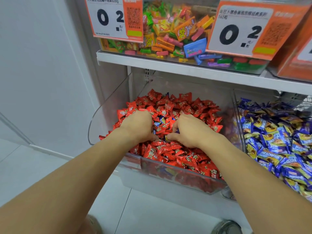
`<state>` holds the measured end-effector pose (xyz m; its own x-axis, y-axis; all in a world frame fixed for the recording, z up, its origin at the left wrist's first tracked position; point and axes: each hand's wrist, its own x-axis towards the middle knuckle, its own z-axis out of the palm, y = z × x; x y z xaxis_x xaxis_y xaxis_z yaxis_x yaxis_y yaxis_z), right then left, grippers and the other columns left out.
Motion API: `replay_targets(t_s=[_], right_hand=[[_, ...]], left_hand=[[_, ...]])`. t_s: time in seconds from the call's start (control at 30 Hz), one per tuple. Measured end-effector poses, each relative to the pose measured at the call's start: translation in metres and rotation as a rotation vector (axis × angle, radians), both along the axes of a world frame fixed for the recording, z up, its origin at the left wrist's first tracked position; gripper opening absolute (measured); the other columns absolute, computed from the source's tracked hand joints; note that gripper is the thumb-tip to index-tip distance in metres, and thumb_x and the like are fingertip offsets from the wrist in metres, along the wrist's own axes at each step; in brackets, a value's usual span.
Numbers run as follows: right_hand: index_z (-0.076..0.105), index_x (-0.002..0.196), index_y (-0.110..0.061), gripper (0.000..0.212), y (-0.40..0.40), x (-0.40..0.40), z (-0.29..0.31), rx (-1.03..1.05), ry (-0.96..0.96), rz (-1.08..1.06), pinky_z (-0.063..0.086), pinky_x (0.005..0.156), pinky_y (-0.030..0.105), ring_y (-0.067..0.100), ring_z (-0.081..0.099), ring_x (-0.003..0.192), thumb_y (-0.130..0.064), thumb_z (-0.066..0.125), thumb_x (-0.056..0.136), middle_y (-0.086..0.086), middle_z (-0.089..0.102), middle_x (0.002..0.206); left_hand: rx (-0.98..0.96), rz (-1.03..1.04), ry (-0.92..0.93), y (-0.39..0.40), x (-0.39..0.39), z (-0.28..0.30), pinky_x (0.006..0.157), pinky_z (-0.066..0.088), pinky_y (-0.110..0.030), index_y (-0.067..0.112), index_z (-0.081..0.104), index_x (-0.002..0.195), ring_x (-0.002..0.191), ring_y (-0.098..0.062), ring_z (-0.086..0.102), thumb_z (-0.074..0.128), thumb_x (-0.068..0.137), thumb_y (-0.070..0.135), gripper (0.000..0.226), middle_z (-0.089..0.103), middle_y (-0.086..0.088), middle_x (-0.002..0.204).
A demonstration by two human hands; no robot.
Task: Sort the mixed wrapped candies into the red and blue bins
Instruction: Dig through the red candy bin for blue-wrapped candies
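left hand point(137, 125): digging into the red pile, knuckles up, fingers curling down among the wrappers; grip is curled, but cannot tell whether it is holding one candy in particular.
right hand point(187, 130): lying just beside the left, also in the red pile; thumb and forefinger are pinching a small blue-and-yellow wrapped piece point(167, 138) at the near centre of the pile; narrow grip on that piece.
red bin point(108, 115): clear plastic tub sitting on the lower shelf, left of the two; red candies point(185, 159) are filling it to the rim.
strays: a few blue wrappers point(161, 119) are showing in the hollow between the two hands, mixed into the red.
blue bin point(237, 125): clear tub sitting just right of the red one, walls touching or nearly so; blue candies point(276, 142) with yellow print are piling high inside.
upper shelf point(168, 63): carrying a clear box of mixed bright sweets point(170, 31), with two orange-and-white price cards, one at left point(114, 19) and one at right point(244, 31), hanging in front.
floor point(42, 166): pale tiles showing below the forearms.
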<state>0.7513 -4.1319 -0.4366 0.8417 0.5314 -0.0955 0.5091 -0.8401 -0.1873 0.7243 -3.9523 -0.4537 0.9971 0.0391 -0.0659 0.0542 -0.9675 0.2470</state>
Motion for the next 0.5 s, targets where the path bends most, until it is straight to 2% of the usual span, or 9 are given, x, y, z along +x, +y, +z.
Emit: replay_targets(t_s=[0.07, 0.13, 0.2, 0.23, 0.3, 0.33, 0.43, 0.5], right_hand=[[0.07, 0.08, 0.0, 0.05, -0.003, 0.0, 0.002, 0.036, -0.006, 0.0, 0.048, 0.062, 0.034, 0.03, 0.061, 0.071, -0.049, 0.066, 0.091, 0.014, 0.063, 0.069], [0.07, 0.082, 0.001, 0.051, -0.007, -0.001, 0.006, 0.098, -0.032, -0.018, 0.053, 0.067, 0.036, 0.034, 0.065, 0.076, -0.049, 0.063, 0.093, 0.019, 0.07, 0.078], [0.069, 0.079, -0.001, 0.052, -0.01, -0.003, 0.014, 0.203, -0.067, -0.065, 0.052, 0.066, 0.036, 0.029, 0.065, 0.071, -0.049, 0.059, 0.096, 0.016, 0.069, 0.073], [0.068, 0.078, -0.002, 0.051, -0.012, -0.004, 0.017, 0.271, -0.064, -0.106, 0.05, 0.063, 0.034, 0.024, 0.065, 0.067, -0.048, 0.057, 0.097, 0.012, 0.068, 0.068], [0.066, 0.079, -0.005, 0.046, -0.015, -0.005, 0.022, 0.434, 0.035, -0.223, 0.044, 0.06, 0.029, 0.011, 0.065, 0.06, -0.044, 0.053, 0.1, 0.005, 0.071, 0.067], [0.065, 0.081, -0.006, 0.043, -0.016, -0.006, 0.023, 0.525, 0.119, -0.278, 0.043, 0.061, 0.027, 0.007, 0.065, 0.057, -0.042, 0.052, 0.101, 0.004, 0.073, 0.068], [0.062, 0.091, -0.004, 0.03, -0.012, -0.014, 0.026, 0.749, 0.327, -0.32, 0.044, 0.058, 0.034, 0.017, 0.063, 0.061, -0.031, 0.055, 0.101, 0.008, 0.074, 0.072], [0.061, 0.094, -0.008, 0.018, -0.007, -0.026, 0.031, 0.903, 0.451, -0.305, 0.04, 0.05, 0.032, 0.017, 0.058, 0.058, -0.019, 0.05, 0.102, 0.01, 0.068, 0.072]], left_hand=[[-0.021, 0.001, 0.03, 0.0, -0.002, 0.001, 0.066, 0.058, -0.038, 0.012, 0.073, 0.076, 0.07, -0.021, 0.066, 0.086, 0.068, 0.042, 0.033, 0.07, -0.002, 0.073], [-0.097, 0.013, 0.032, 0.001, -0.004, 0.003, 0.067, 0.058, -0.039, 0.011, 0.075, 0.073, 0.07, -0.022, 0.068, 0.087, 0.068, 0.033, 0.025, 0.072, -0.005, 0.072], [-0.18, 0.036, 0.007, 0.004, -0.01, 0.01, 0.066, 0.058, -0.034, 0.009, 0.076, 0.074, 0.068, -0.021, 0.068, 0.086, 0.069, 0.024, 0.018, 0.073, -0.006, 0.072], [-0.222, 0.052, -0.014, 0.007, -0.013, 0.015, 0.061, 0.056, -0.028, 0.01, 0.077, 0.075, 0.063, -0.018, 0.067, 0.086, 0.069, 0.022, 0.016, 0.072, -0.004, 0.069], [-0.355, 0.103, -0.041, 0.011, -0.021, 0.025, 0.044, 0.044, -0.016, 0.015, 0.074, 0.075, 0.051, -0.014, 0.064, 0.087, 0.07, 0.022, 0.015, 0.069, 0.002, 0.062], [-0.434, 0.13, -0.053, 0.013, -0.025, 0.029, 0.04, 0.041, -0.015, 0.016, 0.072, 0.075, 0.047, -0.014, 0.064, 0.087, 0.071, 0.023, 0.017, 0.068, 0.003, 0.06], [-0.589, 0.121, -0.122, 0.009, -0.036, 0.042, 0.042, 0.042, -0.02, 0.018, 0.067, 0.082, 0.046, -0.016, 0.066, 0.085, 0.076, 0.026, 0.02, 0.072, -0.004, 0.067], [-0.67, 0.055, -0.165, -0.004, -0.045, 0.053, 0.042, 0.043, -0.024, 0.018, 0.066, 0.085, 0.045, -0.017, 0.065, 0.083, 0.078, 0.025, 0.02, 0.073, -0.006, 0.072]])
